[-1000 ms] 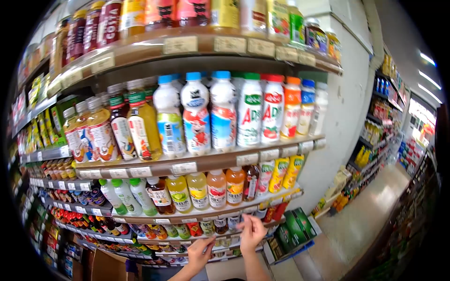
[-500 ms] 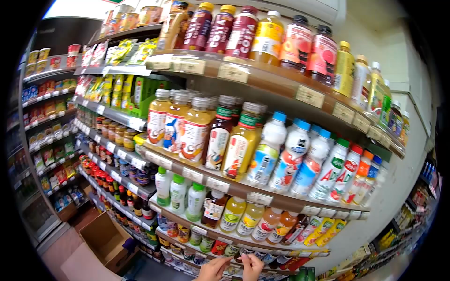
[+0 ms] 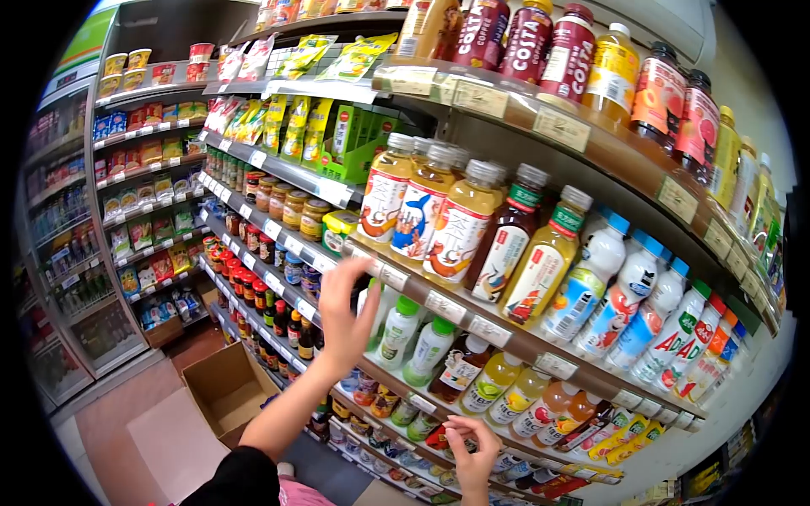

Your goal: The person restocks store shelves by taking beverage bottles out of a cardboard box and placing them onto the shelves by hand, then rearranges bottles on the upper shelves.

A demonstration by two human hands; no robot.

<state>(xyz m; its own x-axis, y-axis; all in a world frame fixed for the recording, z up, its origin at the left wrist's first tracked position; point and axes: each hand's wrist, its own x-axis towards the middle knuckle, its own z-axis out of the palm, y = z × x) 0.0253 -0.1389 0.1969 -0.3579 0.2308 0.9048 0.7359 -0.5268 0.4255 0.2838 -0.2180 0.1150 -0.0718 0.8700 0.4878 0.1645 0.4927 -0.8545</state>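
Observation:
My left hand [image 3: 344, 316] is raised at the end of a shelf, its fingers apart and holding nothing I can see. Its fingertips are by the shelf edge under the juice bottles [image 3: 456, 229], and it partly hides a white bottle with a green cap. Another green-capped bottle [image 3: 398, 333] stands just right of it. Lower down, my right hand [image 3: 474, 447] is loosely curled in front of the lower shelves, with a gap between thumb and fingers and nothing visible in it. Yellow drink bottles [image 3: 492, 381] stand above it.
Costa coffee bottles [image 3: 527, 40] line the top shelf. Blue-capped bottles [image 3: 586, 257] stand on the middle shelf. Jars [image 3: 294, 218] and snack packets [image 3: 304, 126] fill the shelves to the left. An open cardboard box [image 3: 224, 388] rests on the floor near glass-door fridges [image 3: 72, 261].
My hands were close together at the bottom; my left hand has risen to the left towards the shelf end, and my right is slightly further right. The view has turned left.

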